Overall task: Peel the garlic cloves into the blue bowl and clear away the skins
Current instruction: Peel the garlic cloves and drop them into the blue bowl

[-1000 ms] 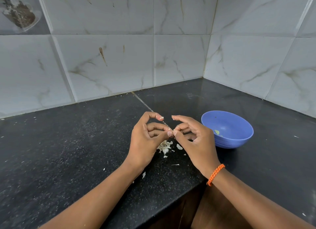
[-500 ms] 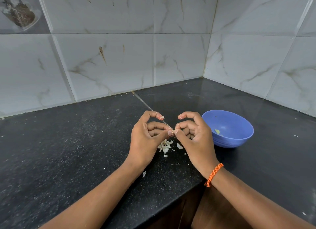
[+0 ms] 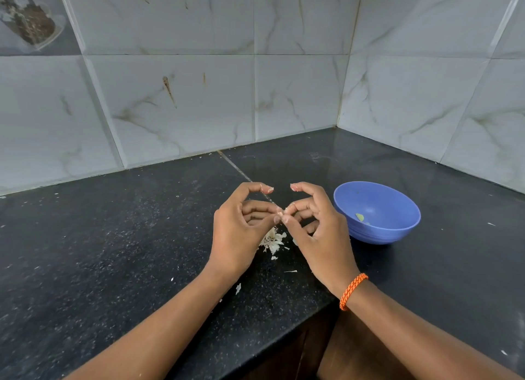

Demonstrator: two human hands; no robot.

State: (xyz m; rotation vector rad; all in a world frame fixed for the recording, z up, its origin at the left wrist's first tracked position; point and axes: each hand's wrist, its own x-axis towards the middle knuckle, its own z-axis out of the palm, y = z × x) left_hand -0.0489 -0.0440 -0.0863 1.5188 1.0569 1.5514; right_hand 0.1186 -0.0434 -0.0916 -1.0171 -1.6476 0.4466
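Head-camera view of a dark granite counter (image 3: pixel 113 252): a person's left hand (image 3: pixel 241 232) and right hand (image 3: pixel 318 237) meet fingertip to fingertip over a small heap of papery garlic skins (image 3: pixel 272 242), both pinching a tiny garlic clove (image 3: pixel 281 215) that is mostly hidden between thumbs and curled fingers. Peeling appears to be the step in hand. To the right, just beside the right hand, stands the blue bowl (image 3: pixel 397 232), with one pale piece, probably a peeled clove, lying inside. Once the skin is off, the next move would be a short carry right to drop the clove into the bowl; loose flakes scattered nearer the counter edge remain to be gathered.
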